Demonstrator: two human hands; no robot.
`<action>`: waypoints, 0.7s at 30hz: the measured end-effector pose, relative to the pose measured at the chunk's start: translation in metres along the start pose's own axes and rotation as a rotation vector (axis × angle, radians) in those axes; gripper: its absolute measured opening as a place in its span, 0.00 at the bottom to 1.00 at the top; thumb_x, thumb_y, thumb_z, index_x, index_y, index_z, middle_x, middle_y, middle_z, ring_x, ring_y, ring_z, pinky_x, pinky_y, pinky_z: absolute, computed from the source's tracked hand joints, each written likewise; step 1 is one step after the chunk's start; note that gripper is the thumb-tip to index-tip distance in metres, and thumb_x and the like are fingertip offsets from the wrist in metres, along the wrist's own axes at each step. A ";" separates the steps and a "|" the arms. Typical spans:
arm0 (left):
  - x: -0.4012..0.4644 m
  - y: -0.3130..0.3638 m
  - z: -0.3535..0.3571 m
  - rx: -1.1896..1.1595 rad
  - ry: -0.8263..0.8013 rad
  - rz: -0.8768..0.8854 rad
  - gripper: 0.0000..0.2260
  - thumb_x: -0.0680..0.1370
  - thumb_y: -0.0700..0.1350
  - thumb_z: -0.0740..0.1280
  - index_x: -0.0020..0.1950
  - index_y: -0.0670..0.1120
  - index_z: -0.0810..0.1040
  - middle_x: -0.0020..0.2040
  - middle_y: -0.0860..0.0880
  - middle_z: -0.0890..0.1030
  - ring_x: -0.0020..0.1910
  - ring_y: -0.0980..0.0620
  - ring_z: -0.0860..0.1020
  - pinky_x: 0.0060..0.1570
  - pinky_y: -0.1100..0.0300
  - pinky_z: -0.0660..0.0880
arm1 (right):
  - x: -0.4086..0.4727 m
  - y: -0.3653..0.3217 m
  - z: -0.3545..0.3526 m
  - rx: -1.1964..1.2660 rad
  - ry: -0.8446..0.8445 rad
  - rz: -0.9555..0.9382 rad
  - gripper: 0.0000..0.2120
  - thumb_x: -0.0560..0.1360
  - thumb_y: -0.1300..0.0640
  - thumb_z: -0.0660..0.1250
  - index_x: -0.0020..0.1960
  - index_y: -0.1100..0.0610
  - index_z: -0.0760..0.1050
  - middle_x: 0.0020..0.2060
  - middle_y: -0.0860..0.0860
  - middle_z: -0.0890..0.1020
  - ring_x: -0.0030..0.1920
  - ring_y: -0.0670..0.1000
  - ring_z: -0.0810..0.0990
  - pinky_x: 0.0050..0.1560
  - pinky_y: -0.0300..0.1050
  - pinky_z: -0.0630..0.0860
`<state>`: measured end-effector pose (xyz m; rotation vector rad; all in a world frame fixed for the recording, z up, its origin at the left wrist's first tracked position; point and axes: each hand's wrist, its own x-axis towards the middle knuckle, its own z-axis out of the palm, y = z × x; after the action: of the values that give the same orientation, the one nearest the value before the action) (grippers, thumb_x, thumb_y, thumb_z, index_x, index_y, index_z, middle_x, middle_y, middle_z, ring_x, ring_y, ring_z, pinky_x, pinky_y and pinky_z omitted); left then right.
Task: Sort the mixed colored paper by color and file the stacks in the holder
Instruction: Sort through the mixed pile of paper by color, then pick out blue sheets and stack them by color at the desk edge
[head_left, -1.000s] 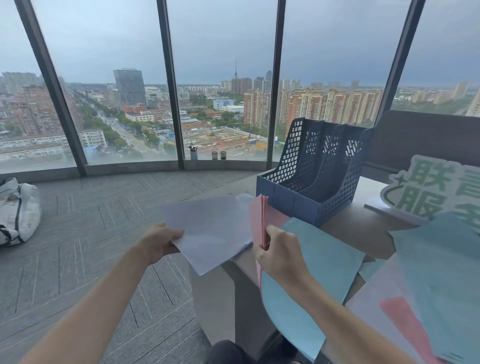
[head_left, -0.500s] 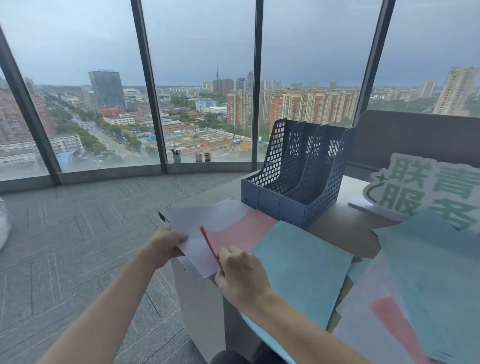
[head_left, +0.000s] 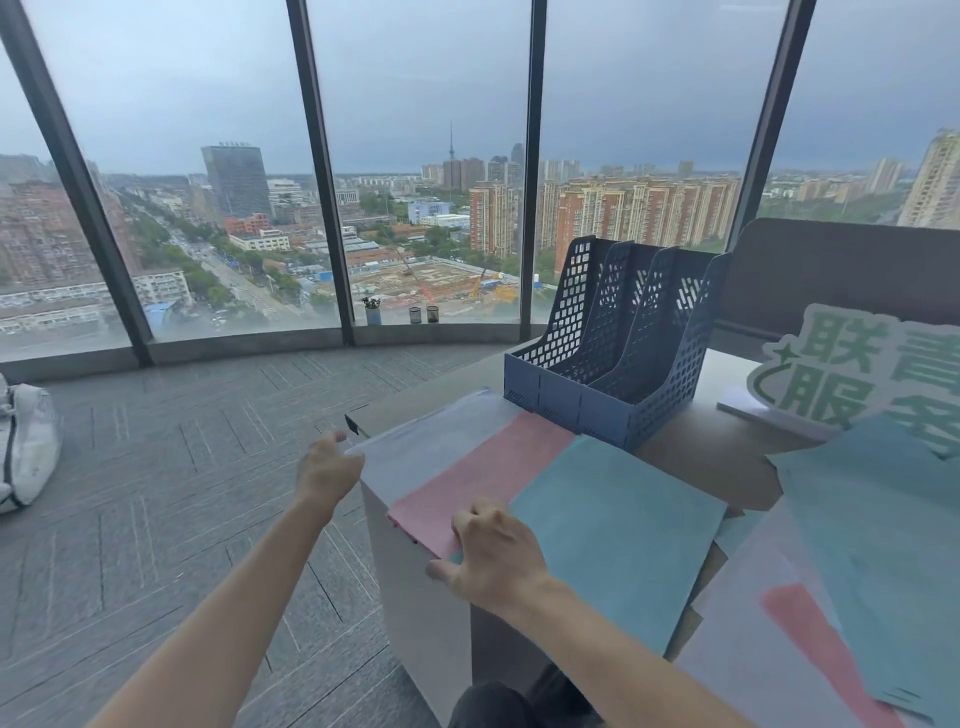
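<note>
While the left hand (head_left: 326, 470) touches the pale lavender sheets' (head_left: 436, 447) near corner and the right hand (head_left: 493, 553) presses curled fingers on the pink stack (head_left: 483, 475), the blue file holder (head_left: 608, 358) stands empty just beyond the papers, nearer the right hand.

Both bare forearms are reaching forward from the bottom of the view, the left one running up from the lower left, the right one from the lower right. The left hand (head_left: 326, 474) is lying further out, seen from the back, its fingers bending forward and its fingertips touching the near left edge of the white paper (head_left: 431, 447). The right hand (head_left: 491, 556) is sitting nearer, palm down, knuckles raised, its fingers curling down onto the near edge of the pink paper (head_left: 488, 473), thumb sticking out to the left.
</note>
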<state>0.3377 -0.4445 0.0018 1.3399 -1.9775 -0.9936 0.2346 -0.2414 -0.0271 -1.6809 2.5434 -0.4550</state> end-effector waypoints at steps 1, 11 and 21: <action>-0.003 0.003 -0.003 -0.018 -0.003 0.011 0.21 0.78 0.39 0.64 0.71 0.42 0.72 0.67 0.40 0.75 0.65 0.41 0.74 0.62 0.49 0.72 | 0.000 0.000 0.000 0.033 -0.013 0.011 0.28 0.74 0.35 0.67 0.58 0.58 0.76 0.55 0.54 0.75 0.60 0.56 0.73 0.57 0.49 0.73; -0.051 0.085 0.038 -0.309 -0.261 0.181 0.06 0.79 0.36 0.65 0.52 0.42 0.80 0.51 0.40 0.82 0.50 0.44 0.82 0.51 0.49 0.82 | -0.031 0.066 -0.051 0.198 0.118 0.233 0.20 0.79 0.42 0.64 0.64 0.55 0.76 0.62 0.53 0.75 0.63 0.55 0.75 0.61 0.46 0.70; -0.145 0.178 0.178 -0.233 -0.676 0.313 0.06 0.80 0.36 0.64 0.53 0.41 0.80 0.49 0.42 0.84 0.45 0.46 0.83 0.48 0.50 0.81 | -0.150 0.225 -0.124 0.161 0.333 0.673 0.14 0.78 0.47 0.67 0.58 0.55 0.80 0.56 0.55 0.78 0.59 0.58 0.78 0.57 0.45 0.72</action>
<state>0.1579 -0.2201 0.0394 0.5706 -2.3449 -1.5956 0.0685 0.0025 0.0128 -0.6612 2.9725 -0.8890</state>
